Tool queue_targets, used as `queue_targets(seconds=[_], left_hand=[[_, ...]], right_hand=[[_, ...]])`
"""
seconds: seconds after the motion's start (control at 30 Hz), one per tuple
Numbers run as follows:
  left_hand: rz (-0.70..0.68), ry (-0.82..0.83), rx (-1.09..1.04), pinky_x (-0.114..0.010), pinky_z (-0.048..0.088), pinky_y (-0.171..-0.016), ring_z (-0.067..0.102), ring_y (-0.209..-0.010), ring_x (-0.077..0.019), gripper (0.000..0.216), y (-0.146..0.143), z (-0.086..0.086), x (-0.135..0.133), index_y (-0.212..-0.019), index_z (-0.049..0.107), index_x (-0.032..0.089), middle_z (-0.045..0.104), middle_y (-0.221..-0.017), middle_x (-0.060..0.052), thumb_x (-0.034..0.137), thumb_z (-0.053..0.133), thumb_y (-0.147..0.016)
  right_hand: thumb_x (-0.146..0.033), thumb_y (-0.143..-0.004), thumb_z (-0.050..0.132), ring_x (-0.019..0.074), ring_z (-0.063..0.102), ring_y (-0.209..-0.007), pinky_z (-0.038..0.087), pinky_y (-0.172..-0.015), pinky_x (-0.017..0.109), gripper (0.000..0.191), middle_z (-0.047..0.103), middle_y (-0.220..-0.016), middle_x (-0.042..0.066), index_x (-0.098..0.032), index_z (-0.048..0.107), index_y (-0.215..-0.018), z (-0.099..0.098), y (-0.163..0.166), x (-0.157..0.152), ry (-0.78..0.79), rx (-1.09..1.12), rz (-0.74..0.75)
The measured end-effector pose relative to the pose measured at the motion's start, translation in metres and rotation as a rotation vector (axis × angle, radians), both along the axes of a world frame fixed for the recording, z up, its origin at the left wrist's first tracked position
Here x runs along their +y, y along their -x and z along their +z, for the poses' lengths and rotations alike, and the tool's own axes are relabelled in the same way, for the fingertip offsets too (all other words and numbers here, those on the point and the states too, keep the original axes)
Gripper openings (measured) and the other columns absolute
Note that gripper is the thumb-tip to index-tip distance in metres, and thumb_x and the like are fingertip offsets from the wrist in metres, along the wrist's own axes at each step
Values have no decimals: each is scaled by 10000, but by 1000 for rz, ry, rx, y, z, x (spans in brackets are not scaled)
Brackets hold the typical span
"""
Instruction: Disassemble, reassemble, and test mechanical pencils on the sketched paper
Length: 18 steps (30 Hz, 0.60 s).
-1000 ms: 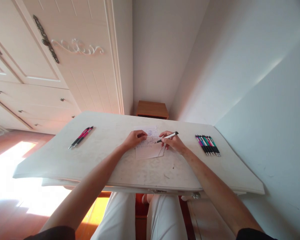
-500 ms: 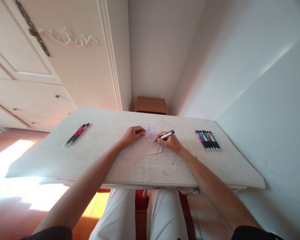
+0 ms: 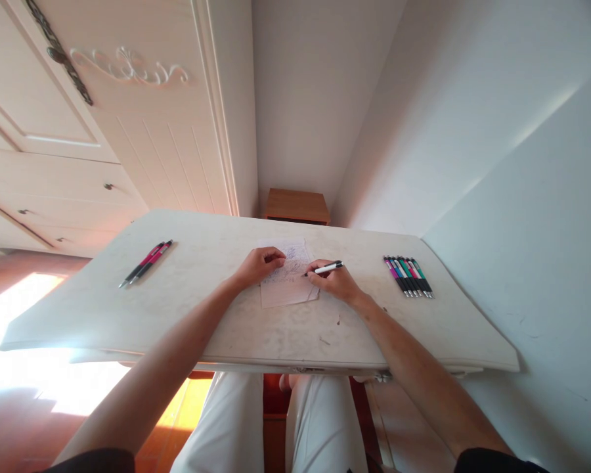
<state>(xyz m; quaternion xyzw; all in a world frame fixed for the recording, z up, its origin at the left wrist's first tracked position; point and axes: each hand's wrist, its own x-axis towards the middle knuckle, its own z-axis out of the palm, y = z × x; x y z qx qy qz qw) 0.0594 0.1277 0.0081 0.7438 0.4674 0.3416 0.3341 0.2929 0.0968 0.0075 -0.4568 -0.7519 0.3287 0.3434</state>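
My right hand (image 3: 337, 281) grips a white pen (image 3: 328, 267) with a black end, its tip down at the paper. That sheet of paper (image 3: 288, 295) lies on the tabletop, its upper part covered in blue handwriting and its right edge uneven. Across the sheet's left side rests my left hand (image 3: 261, 266), fingers curled and drawn together towards the thumb, with nothing visible held in them. Part of the writing is hidden under both hands.
Two pink and black pens (image 3: 145, 264) lie on the white table (image 3: 201, 249) at the left. Several coloured pens (image 3: 408, 276) form a row at the right. A cabinet (image 3: 177, 151) stands at the left, a wooden box-like piece (image 3: 298, 205) behind the table, a wall (image 3: 522, 249) at the right.
The pen in my right hand has tilted lower, closer to level. The whole view has shifted slightly; my left hand stays on the paper.
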Motion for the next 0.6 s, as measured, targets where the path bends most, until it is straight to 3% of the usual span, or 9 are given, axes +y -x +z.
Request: queue_targets(seconds=[0.1,0.6], left_hand=[[-4,-14,2,-267,456,-690,615,-789,-185,263,0,0,0,-863,697,160,708,-856,-40,379,577,-782],[-7,-20,15,-262,458,-682,620,-766,-176,253,1,-4,3,-871,700,171,711,-849,-31,364,558,-788]], right_hand=[[-258,-731,603,106,492,-566,362,-517,216,140,621,-667,0,-159,680,-794,1,0,0,26,6,39],[-234,-723,573,106,473,-539,358,-508,221,103,584,-615,-5,-159,643,-725,2,-1,2,-33,-22,-74]])
